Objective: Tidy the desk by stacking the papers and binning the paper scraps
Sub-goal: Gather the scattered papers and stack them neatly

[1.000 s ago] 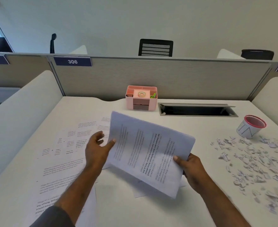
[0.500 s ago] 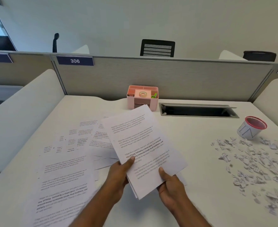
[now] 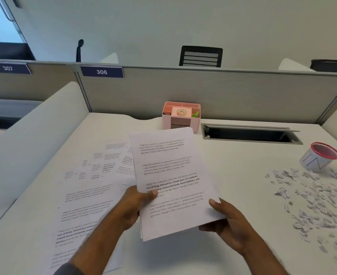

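Observation:
A stack of printed papers (image 3: 169,175) is held above the middle of the white desk (image 3: 233,161), its text facing me. My left hand (image 3: 132,207) grips its left edge, thumb on top. My right hand (image 3: 229,225) holds its lower right corner, thumb on the sheet and fingers beneath. Several more printed sheets (image 3: 88,197) lie spread flat on the desk to the left. Paper scraps (image 3: 310,203) are scattered over the desk's right side. A small white bin with a red rim (image 3: 320,157) stands tilted beyond the scraps.
A pink desk organiser (image 3: 180,118) with a tape roll stands at the back, just beyond the held stack. An open cable slot (image 3: 251,133) lies to its right. Partition panels enclose the desk at the back and both sides.
The stack has turned from slanted across to nearly upright with squarer edges. Both hands have shifted to its lower part, left at the left edge, right at the lower right corner.

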A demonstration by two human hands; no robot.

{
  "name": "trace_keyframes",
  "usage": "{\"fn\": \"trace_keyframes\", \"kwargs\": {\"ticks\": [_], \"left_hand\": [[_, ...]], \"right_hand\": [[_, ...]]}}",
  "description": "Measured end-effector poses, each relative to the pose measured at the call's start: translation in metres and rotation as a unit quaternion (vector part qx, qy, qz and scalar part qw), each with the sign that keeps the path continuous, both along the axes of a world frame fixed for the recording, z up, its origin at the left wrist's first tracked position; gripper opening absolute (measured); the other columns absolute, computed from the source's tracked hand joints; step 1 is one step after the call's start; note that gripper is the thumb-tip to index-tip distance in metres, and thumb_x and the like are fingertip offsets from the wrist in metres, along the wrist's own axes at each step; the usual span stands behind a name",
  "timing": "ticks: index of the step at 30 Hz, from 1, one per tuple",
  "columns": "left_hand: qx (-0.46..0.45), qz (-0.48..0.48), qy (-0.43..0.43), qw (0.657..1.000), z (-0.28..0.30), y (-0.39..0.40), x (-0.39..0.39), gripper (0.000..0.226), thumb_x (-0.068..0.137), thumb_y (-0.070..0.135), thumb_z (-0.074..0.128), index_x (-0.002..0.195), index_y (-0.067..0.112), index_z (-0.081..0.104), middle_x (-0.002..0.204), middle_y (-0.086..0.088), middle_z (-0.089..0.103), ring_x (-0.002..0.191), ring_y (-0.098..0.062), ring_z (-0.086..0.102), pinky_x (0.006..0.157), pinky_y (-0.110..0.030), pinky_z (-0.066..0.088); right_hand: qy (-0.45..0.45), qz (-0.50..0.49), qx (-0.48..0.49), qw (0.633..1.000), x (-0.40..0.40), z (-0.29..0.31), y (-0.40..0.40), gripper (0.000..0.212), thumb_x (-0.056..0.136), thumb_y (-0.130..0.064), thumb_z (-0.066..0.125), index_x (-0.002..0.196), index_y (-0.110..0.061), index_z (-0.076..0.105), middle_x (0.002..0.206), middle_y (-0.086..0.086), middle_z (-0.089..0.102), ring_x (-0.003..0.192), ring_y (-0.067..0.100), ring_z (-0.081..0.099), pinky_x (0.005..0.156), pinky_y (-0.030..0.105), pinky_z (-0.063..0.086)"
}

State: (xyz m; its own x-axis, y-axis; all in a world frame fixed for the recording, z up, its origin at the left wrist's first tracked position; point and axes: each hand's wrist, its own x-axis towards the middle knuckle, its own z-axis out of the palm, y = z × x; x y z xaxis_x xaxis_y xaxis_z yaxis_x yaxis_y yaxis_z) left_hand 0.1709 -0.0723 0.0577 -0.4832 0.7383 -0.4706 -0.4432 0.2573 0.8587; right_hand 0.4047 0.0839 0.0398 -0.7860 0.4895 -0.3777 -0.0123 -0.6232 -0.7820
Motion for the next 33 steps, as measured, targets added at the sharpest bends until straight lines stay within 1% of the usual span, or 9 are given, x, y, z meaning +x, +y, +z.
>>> {"fn": "trace_keyframes", "kwargs": {"ticks": [4,7,12,15,19,24,27,30,33], "left_hand": [[-0.014,-0.071,0.018,0.997,0.005,-0.014,-0.016,0.037,0.088,0.007,0.073,0.124,0.011,0.067,0.118,-0.011,0.073,0.105,-0.033,0.072,0.086,-0.049,0.06],[-0.026,-0.081,0.048,0.995,0.007,-0.021,-0.022,0.037,0.087,0.011,0.075,0.123,0.011,0.068,0.117,-0.01,0.074,0.105,-0.032,0.072,0.088,-0.049,0.059],[-0.107,-0.046,0.148,0.982,-0.002,-0.047,-0.038,0.037,0.087,0.042,0.071,0.112,0.014,0.074,0.105,-0.001,0.078,0.096,-0.021,0.075,0.094,-0.045,0.058],[-0.214,-0.006,0.326,0.921,-0.023,-0.09,-0.062,0.04,0.081,0.043,0.08,0.114,0.021,0.073,0.111,0.007,0.075,0.102,-0.011,0.069,0.095,-0.034,0.052],[-0.337,-0.046,0.468,0.816,-0.046,-0.154,-0.102,0.08,0.071,0.055,0.083,0.14,0.026,0.055,0.148,0.003,0.052,0.137,-0.019,0.046,0.114,-0.037,0.034],[-0.467,-0.017,0.452,0.76,-0.064,-0.184,-0.119,0.121,0.059,0.08,0.074,0.154,0.019,0.031,0.16,-0.004,0.033,0.145,-0.029,0.034,0.113,-0.048,0.035],[-0.519,0.015,0.436,0.735,-0.066,-0.176,-0.11,0.115,0.053,0.082,0.076,0.139,0.014,0.039,0.142,-0.01,0.044,0.13,-0.036,0.041,0.099,-0.052,0.044],[-0.513,0.049,0.397,0.76,-0.068,-0.167,-0.107,0.105,0.055,0.069,0.085,0.129,0.009,0.039,0.132,-0.016,0.039,0.124,-0.041,0.039,0.093,-0.053,0.045],[-0.492,0.069,0.366,0.787,-0.069,-0.164,-0.111,0.103,0.055,0.057,0.092,0.123,0.003,0.037,0.126,-0.022,0.037,0.112,-0.045,0.051,0.092,-0.05,0.048]], "right_hand": [[-0.033,0.08,0.062,0.994,-0.012,0.007,0.001,0.039,0.089,-0.013,0.067,0.127,-0.009,0.061,0.126,0.013,0.066,0.113,0.036,0.064,0.083,0.043,0.057],[-0.058,0.04,0.098,0.993,-0.027,0.004,-0.007,0.036,0.088,0.003,0.063,0.122,-0.007,0.062,0.117,0.012,0.071,0.106,0.033,0.069,0.083,0.037,0.058],[-0.074,-0.002,0.099,0.992,-0.042,0.0,-0.016,0.034,0.087,0.004,0.063,0.118,-0.01,0.065,0.111,0.009,0.073,0.099,0.032,0.071,0.076,0.036,0.059],[-0.081,-0.02,0.096,0.992,-0.043,-0.002,-0.016,0.034,0.085,0.002,0.066,0.117,-0.01,0.066,0.109,0.01,0.074,0.096,0.033,0.072,0.071,0.035,0.059],[-0.084,-0.021,0.104,0.991,-0.039,-0.003,-0.018,0.033,0.084,0.0,0.068,0.116,-0.011,0.066,0.107,0.009,0.075,0.093,0.032,0.072,0.067,0.033,0.059],[-0.088,-0.032,0.112,0.989,-0.043,-0.003,-0.018,0.033,0.084,-0.002,0.069,0.116,-0.01,0.067,0.108,0.009,0.074,0.094,0.032,0.072,0.068,0.033,0.059],[-0.085,-0.036,0.108,0.99,-0.047,-0.002,-0.018,0.033,0.083,-0.002,0.069,0.115,-0.01,0.067,0.107,0.009,0.074,0.093,0.032,0.073,0.066,0.033,0.059],[-0.078,-0.043,0.103,0.991,-0.052,-0.002,-0.019,0.034,0.081,-0.001,0.069,0.114,-0.01,0.068,0.106,0.009,0.075,0.091,0.031,0.073,0.063,0.031,0.059],[-0.079,-0.052,0.095,0.991,-0.055,-0.003,-0.019,0.035,0.081,-0.001,0.07,0.114,-0.01,0.068,0.107,0.009,0.075,0.09,0.03,0.073,0.062,0.03,0.058]]}}
